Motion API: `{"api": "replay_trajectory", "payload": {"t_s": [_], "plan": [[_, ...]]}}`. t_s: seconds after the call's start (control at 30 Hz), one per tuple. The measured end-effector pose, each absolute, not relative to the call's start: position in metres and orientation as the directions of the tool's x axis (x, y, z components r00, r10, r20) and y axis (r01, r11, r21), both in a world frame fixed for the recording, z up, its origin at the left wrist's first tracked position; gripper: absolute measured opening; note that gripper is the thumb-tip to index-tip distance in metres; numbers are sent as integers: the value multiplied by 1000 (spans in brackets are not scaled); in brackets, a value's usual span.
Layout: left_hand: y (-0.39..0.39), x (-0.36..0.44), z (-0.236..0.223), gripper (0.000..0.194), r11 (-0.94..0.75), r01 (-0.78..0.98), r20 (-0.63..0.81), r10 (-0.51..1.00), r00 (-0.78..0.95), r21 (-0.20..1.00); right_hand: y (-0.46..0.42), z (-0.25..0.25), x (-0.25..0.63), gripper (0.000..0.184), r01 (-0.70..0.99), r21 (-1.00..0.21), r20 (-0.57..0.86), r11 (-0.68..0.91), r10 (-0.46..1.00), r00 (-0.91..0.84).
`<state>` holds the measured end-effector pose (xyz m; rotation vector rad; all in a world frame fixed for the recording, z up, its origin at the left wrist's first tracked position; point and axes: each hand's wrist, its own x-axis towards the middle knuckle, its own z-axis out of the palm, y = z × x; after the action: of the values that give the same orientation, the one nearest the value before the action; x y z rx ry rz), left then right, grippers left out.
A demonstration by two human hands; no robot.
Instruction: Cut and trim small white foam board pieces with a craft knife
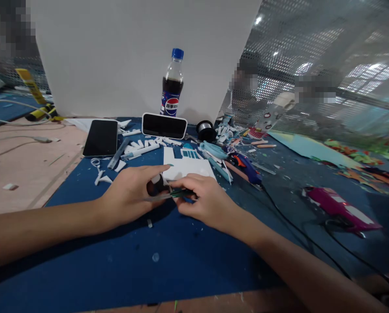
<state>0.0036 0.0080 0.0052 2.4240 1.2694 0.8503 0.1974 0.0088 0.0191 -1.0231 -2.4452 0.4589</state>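
Blue matting covers the work surface, with a pale upright board behind its far edge. Near the matting's middle, well in from its near edge, the left hand curls around a small dark round piece, thumb above and fingers below; it is partly hidden, and I cannot tell what it is. It looks light and fairly stiff, perhaps smooth enough to slip, so its sides seem the best place to hold. The right hand is closed on a slim dark tool, probably light and rigid too, best pinched at its thicker part. Both hands work close together, just on the near-edge side of a white sheet. The left forearm comes in across the left edge, the right forearm slants up from the near right corner, and the fingers are bent
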Motion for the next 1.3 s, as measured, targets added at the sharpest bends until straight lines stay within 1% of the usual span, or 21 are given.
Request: {"api": "replay_trajectory", "payload": {"t_s": [0.17,0.27,0.33,0.4,0.5,0.53,0.6,0.67,0.73,0.87,0.97,1.03,1.17,1.23,1.3], "plan": [[9,5,5,46,-583,643,385,812,438,497,9,18,197,30,574,-428,303,699,709,-637],[8,5,5,45,-564,641,386,825,412,521,11,19,200,28,593,-449,335,669,741,-582],[8,6,6,45,-547,637,394,836,381,543,14,20,202,24,592,-504,368,629,776,-511],[7,6,7,45,-530,636,390,847,362,560,18,20,205,18,566,-584,399,582,813,-424],[6,7,9,46,-517,640,386,855,347,569,24,21,209,12,513,-698,401,499,866,-298],[6,6,9,46,-518,639,392,854,342,570,25,21,209,12,503,-722,397,476,879,-263],[6,6,9,46,-520,635,405,852,333,571,27,21,210,21,498,-736,407,459,887,-217],[6,6,8,45,-522,631,405,850,336,573,28,21,210,32,505,-717,425,481,876,-229],[7,5,8,46,-516,632,391,855,340,578,28,21,211,39,504,-691,424,518,856,-297],[7,5,9,45,-512,615,378,859,346,599,27,21,214,39,499,-631,378,594,797,-470],[6,4,10,44,-511,609,369,860,353,607,26,22,216,44,470,-583,371,663,731,-572],[6,4,9,43,-521,608,374,854,363,600,27,22,216,48,473,-515,396,715,688,-609],[7,3,6,43,-573,572,420,820,390,587,28,23,217,47,550,-323,437,770,637,-635],[8,3,5,43,-590,569,431,807,403,572,28,24,216,45,566,-264,443,781,619,-648],[8,3,5,43,-604,569,441,797,413,559,27,24,216,43,564,-230,448,793,601,-662]]}}
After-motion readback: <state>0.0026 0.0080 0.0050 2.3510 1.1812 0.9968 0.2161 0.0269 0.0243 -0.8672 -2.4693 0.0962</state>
